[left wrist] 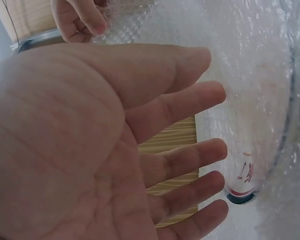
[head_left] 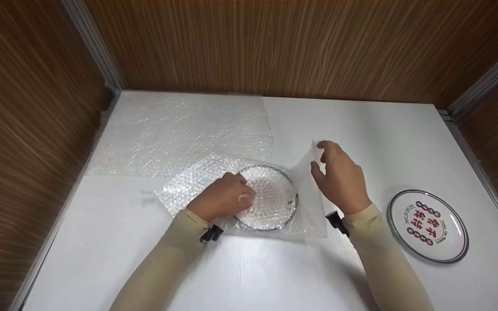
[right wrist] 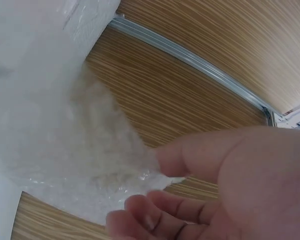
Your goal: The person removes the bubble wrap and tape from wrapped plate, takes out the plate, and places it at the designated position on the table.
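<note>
A round plate with a dark rim lies under clear bubble wrap at the middle of the table. My left hand rests over the plate's left part, its fingers extended and spread in the left wrist view. To the right, my right hand holds up the corner of a wrap flap. In the right wrist view, that raised wrap runs between the thumb and the curled fingers. Red print shows faintly through the wrap in the left wrist view.
Another plate, white with a dark rim and red characters, lies uncovered at the right. A flat bubble wrap sheet covers the table's back left. Wood-grain panels enclose the white table at the back and sides.
</note>
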`<state>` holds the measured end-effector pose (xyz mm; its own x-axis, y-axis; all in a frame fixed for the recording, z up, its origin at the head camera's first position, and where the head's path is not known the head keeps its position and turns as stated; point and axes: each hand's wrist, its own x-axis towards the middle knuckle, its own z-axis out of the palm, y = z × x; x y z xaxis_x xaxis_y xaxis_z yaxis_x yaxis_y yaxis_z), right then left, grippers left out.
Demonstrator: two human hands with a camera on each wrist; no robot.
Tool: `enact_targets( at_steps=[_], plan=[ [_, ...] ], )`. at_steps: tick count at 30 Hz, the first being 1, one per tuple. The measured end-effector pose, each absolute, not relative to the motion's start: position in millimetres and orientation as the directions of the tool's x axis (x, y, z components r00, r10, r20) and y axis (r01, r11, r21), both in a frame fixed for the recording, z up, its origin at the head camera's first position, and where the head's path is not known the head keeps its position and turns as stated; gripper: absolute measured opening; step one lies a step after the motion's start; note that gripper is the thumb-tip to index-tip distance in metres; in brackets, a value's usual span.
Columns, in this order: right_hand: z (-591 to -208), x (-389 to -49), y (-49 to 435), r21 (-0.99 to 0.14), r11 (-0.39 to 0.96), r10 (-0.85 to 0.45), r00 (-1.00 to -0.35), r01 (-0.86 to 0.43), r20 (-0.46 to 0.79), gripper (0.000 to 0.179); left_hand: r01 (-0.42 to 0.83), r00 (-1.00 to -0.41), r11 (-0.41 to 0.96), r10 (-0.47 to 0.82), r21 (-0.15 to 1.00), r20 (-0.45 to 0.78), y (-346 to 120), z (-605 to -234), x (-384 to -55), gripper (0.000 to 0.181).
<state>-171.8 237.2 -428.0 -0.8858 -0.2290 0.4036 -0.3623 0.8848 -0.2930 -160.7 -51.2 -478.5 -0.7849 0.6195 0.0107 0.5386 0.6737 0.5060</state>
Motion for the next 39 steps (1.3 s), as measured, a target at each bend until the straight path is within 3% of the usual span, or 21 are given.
enact_targets(
  at_steps=[6,10,15,21,24,33,39],
  plan=[
    [-428.7,-173.9,238.3,-0.251,0.893,-0.228,-0.857,-0.372,0.462,0.044,0.551,-0.767,0.684,0.641,0.478,-0.033,-51.7,-476.7,-160.7,0.020],
    [-428.6,-174.8,240.1,-0.251,0.899,-0.218,-0.864,-0.359,0.454,0.038,0.578,-0.740,0.684,0.669,0.444,-0.067,-50.8,-475.4,-162.1,0.016],
    [-428.5,-175.2,244.4,-0.279,0.915,-0.189,-0.921,-0.291,0.341,0.021,0.586,-0.726,0.681,0.682,0.439,-0.090,-50.4,-474.7,-162.6,0.017],
    [-431.7,-179.6,252.5,-0.275,0.927,-0.180,-0.947,-0.253,0.266,0.019,0.585,-0.723,0.678,0.685,0.445,-0.094,-50.6,-472.7,-161.7,0.020],
    [-434.8,-184.0,257.2,-0.274,0.933,-0.174,-0.960,-0.231,0.218,0.030,0.586,-0.721,0.677,0.686,0.446,-0.094,-51.1,-472.4,-161.6,0.021],
    [-448.1,-199.5,272.5,-0.265,0.945,-0.197,-0.980,-0.190,0.001,0.024,0.609,-0.704,0.667,0.704,0.428,-0.095,-51.9,-472.8,-162.0,0.017],
    [-453.6,-206.5,278.6,-0.263,0.953,-0.180,-0.978,-0.148,-0.101,0.043,0.586,-0.714,0.689,0.688,0.427,-0.131,-51.0,-472.4,-160.7,0.012]
  ],
)
